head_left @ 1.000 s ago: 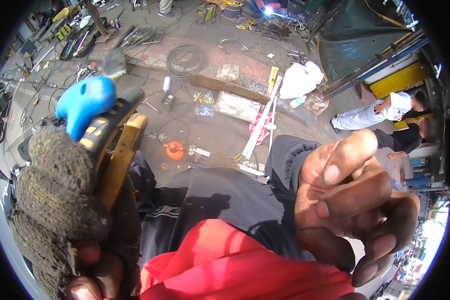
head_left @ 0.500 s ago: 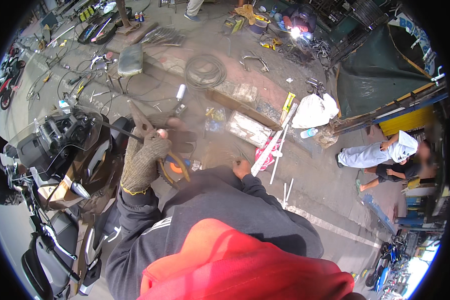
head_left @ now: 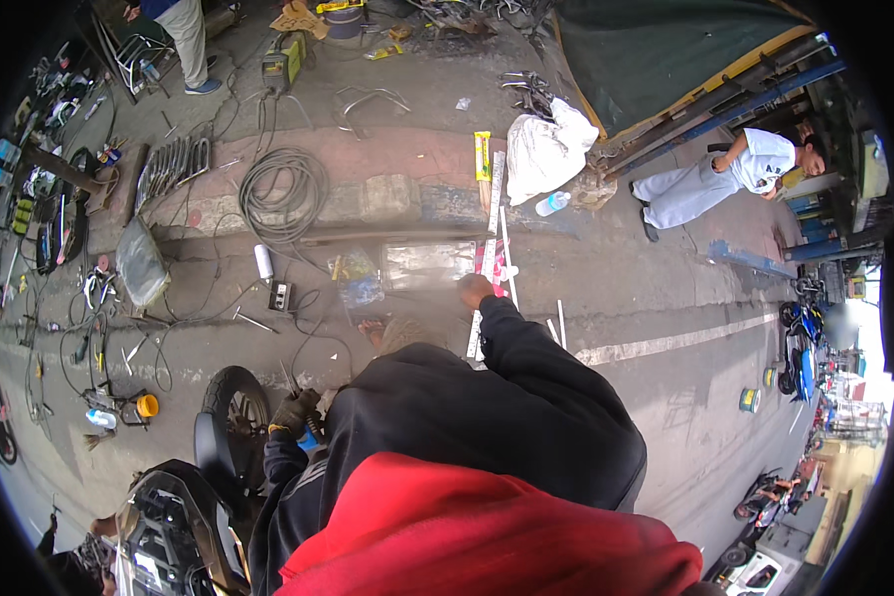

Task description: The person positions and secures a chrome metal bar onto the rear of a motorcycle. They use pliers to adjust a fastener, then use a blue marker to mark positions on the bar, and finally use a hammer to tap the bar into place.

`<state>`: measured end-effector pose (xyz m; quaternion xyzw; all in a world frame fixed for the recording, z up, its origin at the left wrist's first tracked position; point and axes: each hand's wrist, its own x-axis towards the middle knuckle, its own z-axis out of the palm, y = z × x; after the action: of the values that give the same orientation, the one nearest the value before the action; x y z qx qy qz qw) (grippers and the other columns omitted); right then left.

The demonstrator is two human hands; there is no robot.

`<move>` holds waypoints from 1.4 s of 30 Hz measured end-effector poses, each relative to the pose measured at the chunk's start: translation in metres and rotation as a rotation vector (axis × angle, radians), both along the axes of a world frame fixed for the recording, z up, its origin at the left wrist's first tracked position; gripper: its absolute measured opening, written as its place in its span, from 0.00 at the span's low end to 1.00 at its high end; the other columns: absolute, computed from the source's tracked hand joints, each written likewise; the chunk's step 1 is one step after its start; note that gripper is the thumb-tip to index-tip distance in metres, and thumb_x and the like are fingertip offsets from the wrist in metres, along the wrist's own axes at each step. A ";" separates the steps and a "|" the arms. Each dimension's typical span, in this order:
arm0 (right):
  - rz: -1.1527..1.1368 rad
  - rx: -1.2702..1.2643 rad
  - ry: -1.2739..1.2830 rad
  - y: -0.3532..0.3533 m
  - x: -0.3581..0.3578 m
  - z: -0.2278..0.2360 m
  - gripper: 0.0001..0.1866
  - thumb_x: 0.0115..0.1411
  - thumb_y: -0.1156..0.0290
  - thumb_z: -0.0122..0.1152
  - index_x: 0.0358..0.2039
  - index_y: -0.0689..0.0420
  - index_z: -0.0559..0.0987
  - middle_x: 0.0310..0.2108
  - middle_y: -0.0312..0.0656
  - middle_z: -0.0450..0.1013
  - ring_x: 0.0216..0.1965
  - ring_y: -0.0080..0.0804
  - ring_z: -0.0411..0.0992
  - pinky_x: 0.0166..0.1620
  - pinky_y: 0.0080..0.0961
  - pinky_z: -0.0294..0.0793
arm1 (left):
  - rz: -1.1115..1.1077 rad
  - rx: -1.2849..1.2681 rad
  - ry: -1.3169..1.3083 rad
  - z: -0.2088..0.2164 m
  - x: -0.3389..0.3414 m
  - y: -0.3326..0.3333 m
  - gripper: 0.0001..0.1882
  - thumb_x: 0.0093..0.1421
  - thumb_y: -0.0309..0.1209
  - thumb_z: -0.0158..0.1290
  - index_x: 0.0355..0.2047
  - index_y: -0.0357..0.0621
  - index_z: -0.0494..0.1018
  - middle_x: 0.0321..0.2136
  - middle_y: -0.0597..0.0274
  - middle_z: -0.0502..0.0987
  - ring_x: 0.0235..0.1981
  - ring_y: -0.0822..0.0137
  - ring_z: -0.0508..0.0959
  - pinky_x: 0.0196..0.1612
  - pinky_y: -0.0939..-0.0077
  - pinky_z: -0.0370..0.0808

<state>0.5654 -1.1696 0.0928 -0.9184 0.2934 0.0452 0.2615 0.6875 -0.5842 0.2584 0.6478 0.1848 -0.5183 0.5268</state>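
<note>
My left hand (head_left: 295,411), in a knitted glove, is low at the left beside a motorcycle's front wheel (head_left: 238,409). Its fingers are closed around pliers (head_left: 287,372), of which only a thin part shows. Something blue (head_left: 311,437) lies just below that hand, partly hidden by my sleeve. My bare right hand (head_left: 475,289) is in front of me with curled fingers, above a long white strip (head_left: 493,209). Whatever it may hold is hidden. A pink-red patterned bag (head_left: 491,260) and a pale rectangular block (head_left: 428,265) lie close to it.
Coiled cable (head_left: 284,195) and a spray can (head_left: 263,261) lie ahead left. A white sack (head_left: 546,154) and a water bottle (head_left: 553,204) sit ahead right. A person in white (head_left: 705,184) stands at the right. The motorcycle (head_left: 174,526) fills the lower left.
The view has swung rightward. My left hand with the pliers has dropped from raised in front of me to low beside the wheel. My right hand is now over the white strip.
</note>
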 end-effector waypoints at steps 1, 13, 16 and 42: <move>0.157 -0.159 -0.060 -0.009 0.029 0.021 0.19 0.59 0.56 0.59 0.32 0.61 0.83 0.35 0.57 0.81 0.38 0.53 0.81 0.43 0.44 0.78 | 0.123 -0.019 0.077 -0.012 0.002 -0.001 0.23 0.61 0.49 0.61 0.40 0.40 0.73 0.25 0.60 0.76 0.23 0.65 0.76 0.28 0.68 0.75; 0.093 0.497 0.407 0.018 0.132 0.010 0.10 0.61 0.67 0.57 0.38 0.57 0.83 0.32 0.40 0.80 0.31 0.34 0.81 0.29 0.35 0.76 | 1.178 -0.622 -0.076 0.035 0.050 -0.031 0.18 0.63 0.45 0.60 0.35 0.44 0.72 0.26 0.60 0.74 0.23 0.63 0.75 0.29 0.67 0.77; 0.278 0.478 0.387 0.031 0.142 -0.026 0.09 0.60 0.68 0.58 0.34 0.58 0.84 0.32 0.41 0.81 0.32 0.35 0.81 0.32 0.36 0.76 | 0.972 -0.433 -0.392 0.005 0.037 -0.050 0.13 0.61 0.36 0.57 0.41 0.41 0.77 0.30 0.56 0.80 0.28 0.59 0.79 0.32 0.63 0.77; 0.281 0.580 0.338 0.254 0.379 0.028 0.12 0.67 0.69 0.59 0.33 0.66 0.82 0.27 0.40 0.77 0.26 0.28 0.73 0.31 0.28 0.73 | 0.735 -0.106 -0.272 -0.056 0.160 0.133 0.19 0.67 0.42 0.53 0.52 0.45 0.76 0.44 0.53 0.82 0.50 0.56 0.80 0.51 0.64 0.77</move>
<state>0.9445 -0.9156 0.1207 -0.8169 0.1783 0.3133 0.4503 0.8478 -0.4517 0.2023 0.5730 0.3059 -0.2133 0.7298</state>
